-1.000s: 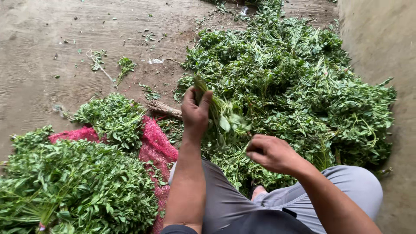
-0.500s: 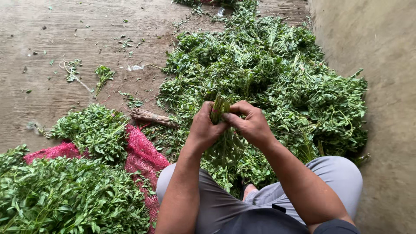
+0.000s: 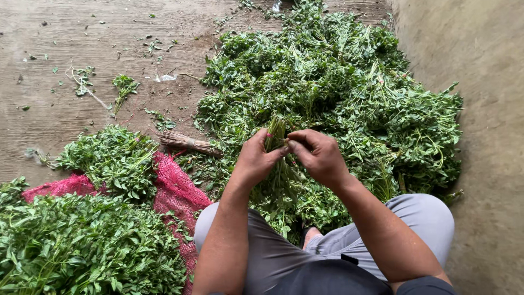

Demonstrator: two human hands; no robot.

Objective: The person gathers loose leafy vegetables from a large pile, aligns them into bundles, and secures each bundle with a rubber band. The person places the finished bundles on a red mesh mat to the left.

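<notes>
My left hand (image 3: 256, 158) grips a small bunch of green leafy stems (image 3: 277, 136), stalk ends up, leaves hanging down between my knees. My right hand (image 3: 317, 154) meets it at the stalks, fingertips pinched against the top of the bunch. Both hands hover over a big loose heap of the same greens (image 3: 338, 87) spread on the concrete floor in front of me.
A red mesh sack (image 3: 174, 191) lies at my left with piles of greens (image 3: 82, 246) on and around it. A small straw broom (image 3: 188, 143) rests by the heap. Scattered leaves dot the floor. A concrete wall (image 3: 480, 82) rises on the right.
My right hand came up from near my knee and joined the left at the bunch's stalks. The left hand has lowered slightly with the bunch.
</notes>
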